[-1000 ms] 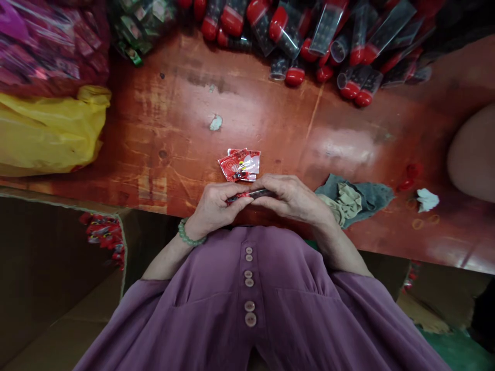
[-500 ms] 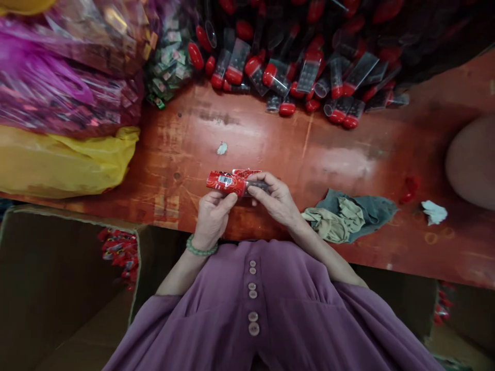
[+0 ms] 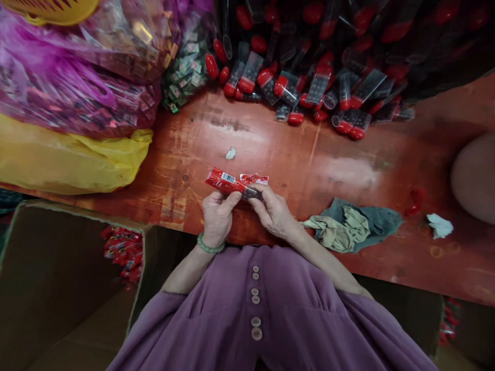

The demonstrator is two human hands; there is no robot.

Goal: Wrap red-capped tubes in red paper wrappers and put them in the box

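Note:
My left hand (image 3: 217, 216), with a green bead bracelet at the wrist, pinches a red printed sleeve (image 3: 224, 179) bearing a white barcode label. A clear tube with dark round beads (image 3: 251, 192) sticks out of the sleeve's right end. My right hand (image 3: 274, 210) has its thumb and fingers closed on that tube. How deep the tube sits inside the sleeve is hidden. Just beyond the right fingers lies another flat red printed wrapper (image 3: 254, 179) on the reddish table (image 3: 185, 180).
Many red-capped clear tubes (image 3: 286, 90) are heaped at the back. Left stand a purple bag (image 3: 69, 87), a yellow bag (image 3: 69, 159) and a cardboard box (image 3: 73, 257) holding red packets. Crumpled cloths (image 3: 351, 226) and white tissue (image 3: 440, 225) lie right.
The sleeve's left end has tilted upward, away from me. My right hand has shifted slightly along the tube, showing more of its beads. The whole view has shifted a little.

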